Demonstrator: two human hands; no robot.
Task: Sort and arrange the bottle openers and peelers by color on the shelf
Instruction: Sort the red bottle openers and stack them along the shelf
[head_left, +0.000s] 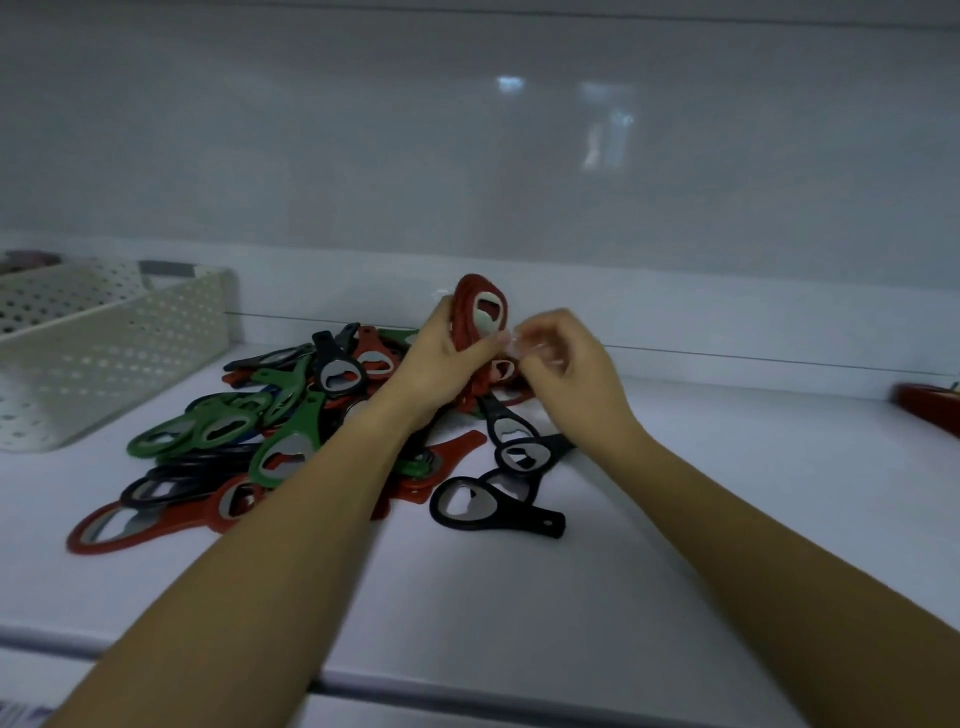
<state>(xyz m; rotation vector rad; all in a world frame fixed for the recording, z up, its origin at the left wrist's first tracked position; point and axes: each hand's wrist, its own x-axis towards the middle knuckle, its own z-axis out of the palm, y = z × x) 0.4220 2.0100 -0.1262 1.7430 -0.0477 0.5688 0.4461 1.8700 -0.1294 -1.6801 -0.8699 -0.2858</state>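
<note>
At the far left of the white shelf (675, 519) stands a cream perforated basket (104, 353), apart from the loose heap of bottle openers beside it. At the heap's near left edge a red opener (130, 530) lies flat, with several green openers (208, 431) just behind it, overlapping one another and some dark ones. The heap runs back and rightward under the left forearm, red, green and black pieces mixed and crossing. The left hand (441, 358) is raised over the back of the heap, and its grip is closed round a bunch of red openers (480, 306), which stands upright out of the fist, metal mouths facing the camera, heads above the fingers and handles hidden in the palm. Just to its right, almost touching the bunch, the right hand (566, 358) has a narrow grip: thumb and fingertips pinch a small clear bit (524, 347), too blurred to name, against the side of the bunch. Below the right wrist three black openers (483, 501) lie on the shelf, the nearest one set apart from the heap. At the far right edge a red object (930, 410) is only partly in view.
</note>
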